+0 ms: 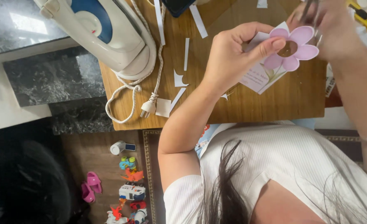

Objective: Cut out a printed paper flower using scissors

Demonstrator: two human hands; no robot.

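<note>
Head view, looking down over a wooden table [233, 103]; the person's white ribbed top and dark hair fill the lower right of the frame.

Left hand [233, 52], centre-right of frame: fingers clenched on a paper card with a pink flower [293, 47], thumb pressed over the near petal, other fingers curled behind the sheet. The card is held just above the table in the upper right of the frame, flower head uppermost, its printed stem and white lower part angled down-left.

Right hand [335, 27], upper right corner: blurred. Fingers are closed around a thin dark tool [310, 10] at the top edge of the flower; the kind of tool cannot be told.

On the table: a white and blue clothes iron [104, 33] in the upper left of the frame, its braided cord and plug [148, 108] looped toward the table's near edge. White paper scraps [179, 79] lie scattered between iron and left hand.

Lower left of frame, on the floor: small plastic toys [131, 191] in a row, and pink sandals [90, 186] beside them.
</note>
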